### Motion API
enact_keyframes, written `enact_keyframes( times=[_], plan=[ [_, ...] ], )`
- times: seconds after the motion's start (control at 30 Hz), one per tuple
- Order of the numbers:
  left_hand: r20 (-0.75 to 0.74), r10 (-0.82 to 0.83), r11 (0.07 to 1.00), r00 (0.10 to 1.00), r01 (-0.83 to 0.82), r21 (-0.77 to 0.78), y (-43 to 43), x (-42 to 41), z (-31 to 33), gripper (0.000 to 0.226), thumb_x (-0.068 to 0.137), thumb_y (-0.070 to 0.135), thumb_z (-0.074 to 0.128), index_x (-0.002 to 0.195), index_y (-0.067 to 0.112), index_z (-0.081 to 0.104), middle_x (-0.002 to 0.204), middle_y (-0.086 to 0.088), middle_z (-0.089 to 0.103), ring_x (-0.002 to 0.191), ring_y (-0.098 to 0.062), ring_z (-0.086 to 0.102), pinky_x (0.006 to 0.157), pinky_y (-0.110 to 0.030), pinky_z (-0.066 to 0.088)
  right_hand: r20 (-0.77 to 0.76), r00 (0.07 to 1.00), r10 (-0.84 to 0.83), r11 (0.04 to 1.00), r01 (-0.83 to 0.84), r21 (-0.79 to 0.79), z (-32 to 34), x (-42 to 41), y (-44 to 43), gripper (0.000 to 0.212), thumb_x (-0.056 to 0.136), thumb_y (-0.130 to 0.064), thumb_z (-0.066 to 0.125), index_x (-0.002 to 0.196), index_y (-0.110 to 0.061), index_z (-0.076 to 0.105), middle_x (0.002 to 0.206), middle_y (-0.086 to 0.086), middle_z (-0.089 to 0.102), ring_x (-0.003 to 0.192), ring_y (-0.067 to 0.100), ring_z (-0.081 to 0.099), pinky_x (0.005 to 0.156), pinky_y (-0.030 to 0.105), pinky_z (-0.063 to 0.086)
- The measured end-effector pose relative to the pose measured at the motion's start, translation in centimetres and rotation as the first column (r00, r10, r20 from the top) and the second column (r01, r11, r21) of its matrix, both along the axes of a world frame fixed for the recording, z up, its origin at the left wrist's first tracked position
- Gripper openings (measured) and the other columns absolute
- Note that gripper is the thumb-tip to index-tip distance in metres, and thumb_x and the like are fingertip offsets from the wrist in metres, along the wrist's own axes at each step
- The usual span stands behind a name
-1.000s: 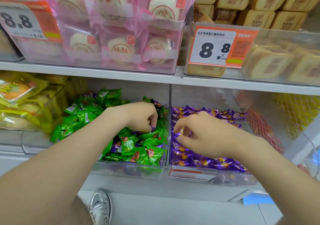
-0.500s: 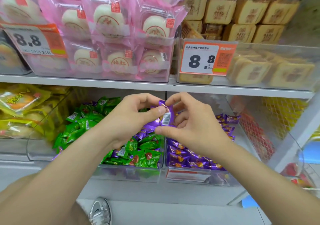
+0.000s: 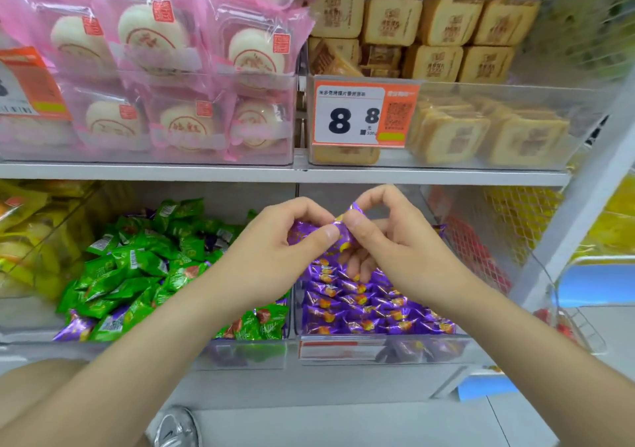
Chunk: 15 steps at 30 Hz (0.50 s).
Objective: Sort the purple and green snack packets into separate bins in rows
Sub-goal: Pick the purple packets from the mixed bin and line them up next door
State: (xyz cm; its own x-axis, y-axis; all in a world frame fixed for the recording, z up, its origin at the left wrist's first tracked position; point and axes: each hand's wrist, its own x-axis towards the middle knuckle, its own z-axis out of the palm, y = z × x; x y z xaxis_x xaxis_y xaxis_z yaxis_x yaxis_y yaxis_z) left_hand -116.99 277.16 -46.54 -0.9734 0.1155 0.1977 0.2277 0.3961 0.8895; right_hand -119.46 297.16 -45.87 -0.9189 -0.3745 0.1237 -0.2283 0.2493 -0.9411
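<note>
The price tag is white with black digits and an orange frame. Under it are purple packets with orange-yellow spots; lower left of it, green packets with red marks. Left of it, pink bags with red stamps.

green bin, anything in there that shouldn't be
Yes. A purple packet lies at the front left corner of the green bin, among the green packets; it belongs in the purple bin to the right.

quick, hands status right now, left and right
left hand: pinching the purple packets between thumb and fingers
right hand: pinching the same purple packets at their upper end
</note>
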Motion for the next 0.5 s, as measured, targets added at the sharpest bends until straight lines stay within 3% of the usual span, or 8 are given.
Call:
enact_keyframes(
  times=[0.1, 0.2, 0.3, 0.37, 0.43, 0.5],
  plan=[
    [0.140, 0.034, 0.938, 0.989, -0.080, 0.338, 2.1, -0.6, -0.8, 0.012, 0.097, 0.036, 0.070, 0.101, 0.025, 0.072, 0.099, 0.000, 0.075, 0.093, -0.027, 0.069, 0.092, -0.051, 0.056, 0.232, 0.972, -0.046, 0.989, 0.077, -0.124, 0.6, 0.8, 0.9, 0.055, 0.083, -0.030, 0.086, 0.120, -0.014, 0.050, 0.091, 0.017, 0.078, 0.082, 0.035, 0.078, 0.077, 0.047, 0.065],
    [0.261, -0.073, 0.796, 0.963, -0.101, 0.597, 5.1, -0.8, -1.0, 0.011, 0.106, 0.023, 0.060, 0.104, 0.013, 0.065, 0.097, -0.010, 0.066, 0.091, -0.027, 0.061, 0.085, -0.051, 0.050, 0.322, 0.944, -0.070, 0.987, 0.113, -0.118, 0.1, 1.7, 1.4, 0.045, 0.085, -0.022, 0.086, 0.117, -0.008, 0.059, 0.092, 0.017, 0.078, 0.085, 0.036, 0.079, 0.078, 0.040, 0.065],
    [0.294, -0.145, 0.798, 0.945, -0.064, 0.600, 6.9, -1.0, -1.3, 0.014, 0.110, 0.019, 0.053, 0.105, 0.010, 0.062, 0.095, -0.013, 0.064, 0.085, -0.025, 0.058, 0.079, -0.045, 0.049, 0.342, 0.932, -0.121, 0.977, 0.172, -0.122, -0.6, 1.6, 2.3, 0.024, 0.091, -0.018, 0.081, 0.110, -0.005, 0.073, 0.096, 0.014, 0.080, 0.084, 0.033, 0.079, 0.082, 0.040, 0.065],
    [0.296, -0.150, 0.827, 0.943, -0.045, 0.560, 7.4, -1.4, -1.7, 0.013, 0.108, 0.023, 0.057, 0.104, 0.013, 0.065, 0.096, -0.011, 0.065, 0.088, -0.026, 0.055, 0.083, -0.048, 0.046, 0.344, 0.924, -0.166, 0.980, 0.194, -0.051, -0.6, 1.1, 3.8, 0.016, 0.091, -0.015, 0.081, 0.104, -0.007, 0.076, 0.091, 0.012, 0.080, 0.076, 0.026, 0.078, 0.076, 0.035, 0.065],
    [0.309, -0.078, 0.874, 0.948, -0.084, 0.479, 7.8, -2.0, -2.1, 0.014, 0.109, 0.024, 0.057, 0.103, 0.015, 0.066, 0.094, -0.006, 0.067, 0.090, -0.023, 0.058, 0.092, -0.046, 0.048, 0.266, 0.929, -0.259, 0.961, 0.220, 0.166, -0.7, 0.5, 5.8, 0.010, 0.087, -0.016, 0.083, 0.094, -0.013, 0.077, 0.081, 0.009, 0.079, 0.064, 0.019, 0.073, 0.070, 0.036, 0.062],
    [0.296, 0.010, 0.926, 0.955, -0.121, 0.357, 8.2, -2.8, -2.6, 0.011, 0.108, 0.024, 0.058, 0.104, 0.017, 0.067, 0.093, -0.002, 0.069, 0.090, -0.015, 0.063, 0.096, -0.038, 0.055, 0.057, 0.929, -0.365, 0.862, 0.314, 0.398, -1.1, -0.3, 8.3, 0.006, 0.082, -0.021, 0.081, 0.085, -0.021, 0.076, 0.071, 0.000, 0.077, 0.060, 0.010, 0.069, 0.068, 0.030, 0.055]
  ],
)
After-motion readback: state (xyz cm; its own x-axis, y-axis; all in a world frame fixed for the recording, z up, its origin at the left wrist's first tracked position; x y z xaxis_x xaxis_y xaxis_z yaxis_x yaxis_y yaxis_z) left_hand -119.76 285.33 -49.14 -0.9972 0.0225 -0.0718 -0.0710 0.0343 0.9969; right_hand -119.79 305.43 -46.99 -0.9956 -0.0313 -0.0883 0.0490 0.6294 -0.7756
